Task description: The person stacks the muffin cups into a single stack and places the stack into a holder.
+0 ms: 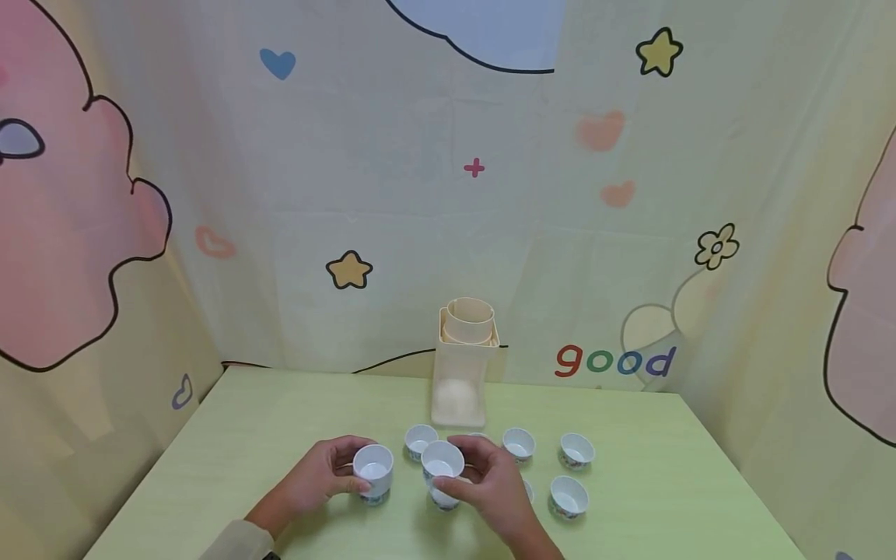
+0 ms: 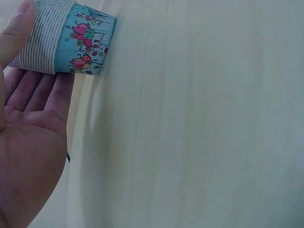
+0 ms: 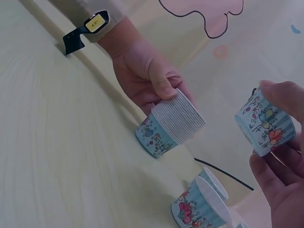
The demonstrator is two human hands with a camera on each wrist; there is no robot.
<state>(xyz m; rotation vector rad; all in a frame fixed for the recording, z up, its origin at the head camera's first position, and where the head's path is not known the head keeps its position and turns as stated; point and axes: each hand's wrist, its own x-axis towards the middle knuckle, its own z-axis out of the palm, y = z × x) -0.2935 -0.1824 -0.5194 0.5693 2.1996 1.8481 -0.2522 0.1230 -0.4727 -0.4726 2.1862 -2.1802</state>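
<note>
My left hand [image 1: 318,476] grips a stack of nested paper baking cups [image 1: 373,467], white-rimmed, with a blue flowered outer wall. In the left wrist view, thumb and fingers lie on either side of the stack [image 2: 66,40]. My right hand [image 1: 493,486] pinches a single paper baking cup [image 1: 442,457] between thumb and fingers, just right of the stack. In the right wrist view this cup [image 3: 267,124] is tilted and held apart from the stack. Below it in the head view, another baking cup [image 1: 445,499] is partly covered by the right thumb.
Several baking cups stand on the pale green table [image 1: 280,420], including a back left cup [image 1: 421,442], a back right cup [image 1: 577,451] and a front right cup [image 1: 569,498]. The right hand partly hides others. A cream-coloured holder [image 1: 458,381] stands behind, against the printed cloth.
</note>
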